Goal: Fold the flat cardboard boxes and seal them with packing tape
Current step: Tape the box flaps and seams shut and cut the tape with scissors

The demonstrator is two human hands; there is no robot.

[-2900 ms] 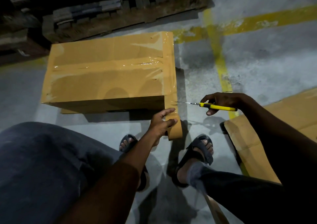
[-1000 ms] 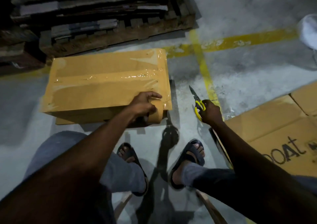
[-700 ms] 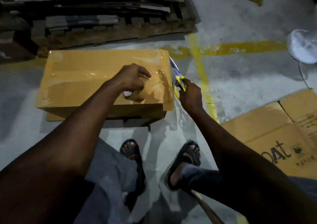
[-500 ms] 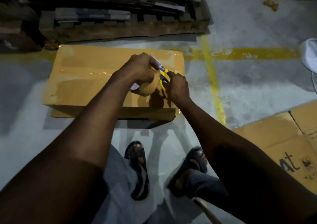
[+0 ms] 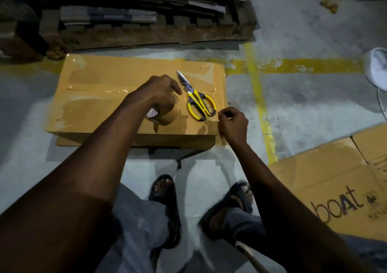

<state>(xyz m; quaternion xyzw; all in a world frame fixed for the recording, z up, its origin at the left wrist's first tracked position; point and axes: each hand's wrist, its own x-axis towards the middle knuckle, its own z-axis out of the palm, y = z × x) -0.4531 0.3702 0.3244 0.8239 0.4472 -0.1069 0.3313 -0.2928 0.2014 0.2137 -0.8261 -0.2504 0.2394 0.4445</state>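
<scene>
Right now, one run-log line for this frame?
box: top taped | left grip: holds tape roll on box | scissors: lying on box, untouched | right grip: curled at box corner, contents unclear

The floor [image 5: 314, 105] is grey concrete, stained, with worn yellow lines [image 5: 259, 105] painted across it. A closed cardboard box [image 5: 100, 109] lies in the middle, and a thin cardboard piece [image 5: 62, 143] shows under its near edge. Just behind the box stands a wooden pallet [image 5: 146, 36]. At the right lies a flat cardboard sheet [image 5: 326, 178] printed "boat", and a white object [image 5: 377, 69] is at the right edge. Two feet in dark sandals [image 5: 165, 191] stand near the box.
</scene>
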